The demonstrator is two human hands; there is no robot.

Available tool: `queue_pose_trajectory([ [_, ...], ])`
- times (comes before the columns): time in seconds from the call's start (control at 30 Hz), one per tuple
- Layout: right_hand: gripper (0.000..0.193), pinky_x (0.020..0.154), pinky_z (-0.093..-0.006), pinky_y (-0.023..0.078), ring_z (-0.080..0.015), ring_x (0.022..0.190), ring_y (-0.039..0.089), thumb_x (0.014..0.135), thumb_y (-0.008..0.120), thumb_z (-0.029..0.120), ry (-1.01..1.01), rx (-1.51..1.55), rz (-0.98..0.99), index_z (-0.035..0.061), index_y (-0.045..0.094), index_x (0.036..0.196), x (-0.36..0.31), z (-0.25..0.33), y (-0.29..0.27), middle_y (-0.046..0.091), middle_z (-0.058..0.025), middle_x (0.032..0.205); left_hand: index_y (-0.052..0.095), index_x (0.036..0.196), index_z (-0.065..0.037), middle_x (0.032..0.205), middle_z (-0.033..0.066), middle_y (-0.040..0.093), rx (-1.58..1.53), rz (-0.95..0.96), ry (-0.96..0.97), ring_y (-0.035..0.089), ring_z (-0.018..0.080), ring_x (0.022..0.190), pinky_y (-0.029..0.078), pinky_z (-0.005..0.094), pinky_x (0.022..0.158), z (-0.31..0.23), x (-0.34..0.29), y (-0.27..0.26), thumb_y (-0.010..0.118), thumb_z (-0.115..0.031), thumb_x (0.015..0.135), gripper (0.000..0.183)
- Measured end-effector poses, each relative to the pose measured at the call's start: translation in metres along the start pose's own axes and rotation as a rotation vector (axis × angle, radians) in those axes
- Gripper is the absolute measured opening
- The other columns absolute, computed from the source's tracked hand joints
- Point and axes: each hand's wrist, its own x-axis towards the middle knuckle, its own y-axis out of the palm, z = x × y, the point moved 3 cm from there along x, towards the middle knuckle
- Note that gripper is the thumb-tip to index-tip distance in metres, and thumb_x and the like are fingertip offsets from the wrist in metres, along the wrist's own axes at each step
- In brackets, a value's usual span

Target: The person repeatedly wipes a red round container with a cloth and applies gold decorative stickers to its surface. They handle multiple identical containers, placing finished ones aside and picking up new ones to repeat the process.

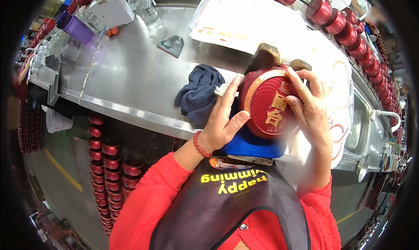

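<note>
A round, drum-shaped red bottle (260,102) with a studded face, gold band and raised gold characters lies tilted face-up on a blue pad (253,145). At its left side is my left hand (222,123), fingers stretched and thumb apart, close against the rim. A bit of white cloth (221,89) shows beside those fingers; whether they hold it is hidden. My right hand (310,103) grips the bottle's upper right, its index finger and thumb on the face near a small emblem. Dark worn blocks (265,57) stand behind the bottle neck. A dark blue towel (198,95) lies left.
The metal bench (131,75) carries a dark green wedge-shaped piece (171,45), a purple bottle (76,28) and a white box (111,7). Printed white sheets (244,20) lie at the back. Red bottles (347,34) line the right; stacked red parts (112,173) stand below. A sink (358,130) is right.
</note>
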Motion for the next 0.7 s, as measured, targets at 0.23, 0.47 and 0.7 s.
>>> queue_pose_trajectory([
  [0.23,0.050,0.100,-0.0433,0.048,-0.0326,0.115,0.056,0.087,0.075,0.011,-0.009,-0.013,0.005,0.0110,0.066,0.137,-0.0004,-0.0010,0.0045,0.059,-0.0115,0.124,0.021,0.159,0.011,0.159,0.0298,0.035,-0.063,-0.004,-0.022,0.036,0.0382,0.149,0.029,0.0433,0.121,0.0009,0.0029,0.0028,0.062,-0.042,0.103,0.086],
  [0.47,0.050,0.099,-0.0432,0.048,-0.0323,0.115,0.057,0.088,0.075,0.012,-0.010,-0.024,0.003,0.0113,0.067,0.137,0.0007,-0.0009,0.0051,0.059,-0.0112,0.123,0.022,0.158,0.011,0.158,0.0294,0.036,-0.048,-0.014,-0.012,0.036,0.0372,0.149,0.029,0.0432,0.121,-0.0007,0.0043,0.0034,0.063,-0.040,0.103,0.085],
  [0.7,0.050,0.100,-0.0437,0.048,-0.0331,0.115,0.057,0.088,0.075,0.013,-0.009,-0.027,0.012,0.0107,0.066,0.138,0.0000,-0.0004,0.0060,0.059,-0.0122,0.124,0.024,0.157,0.012,0.159,0.0297,0.036,-0.104,-0.045,-0.019,0.037,0.0371,0.148,0.029,0.0433,0.120,0.0066,-0.0001,0.0029,0.055,-0.046,0.106,0.083],
])
